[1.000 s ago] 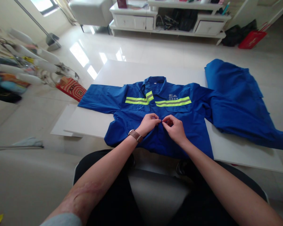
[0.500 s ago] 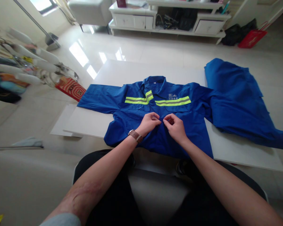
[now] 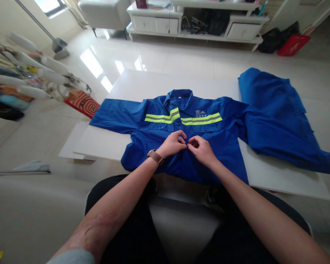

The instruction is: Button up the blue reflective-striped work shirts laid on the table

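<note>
A blue work jacket (image 3: 222,150) with yellow-and-grey reflective strips across the chest lies face up, collar away from me. My left hand (image 3: 172,143), with a brown-strapped watch at the wrist, pinches the jacket's front edge below the chest strips. Close against it, my right hand (image 3: 202,149) pinches the same front opening, fingertips nearly touching the left ones. Whatever small part of the placket sits between the fingertips is hidden. The jacket's left-hand sleeve is stretched out flat, while the other runs up to a second blue garment (image 3: 275,121).
The white table (image 3: 99,145) bears both garments. Beyond it stand a white cabinet (image 3: 154,25) and a grey seat (image 3: 106,14). A red-and-white striped bag (image 3: 82,103) is by the table's left side, and a red bag (image 3: 293,44) rests on the floor at far right.
Both hands have shifted slightly left, and the right fingertips have come closer to the left ones. The jacket stays almost where it was.
</note>
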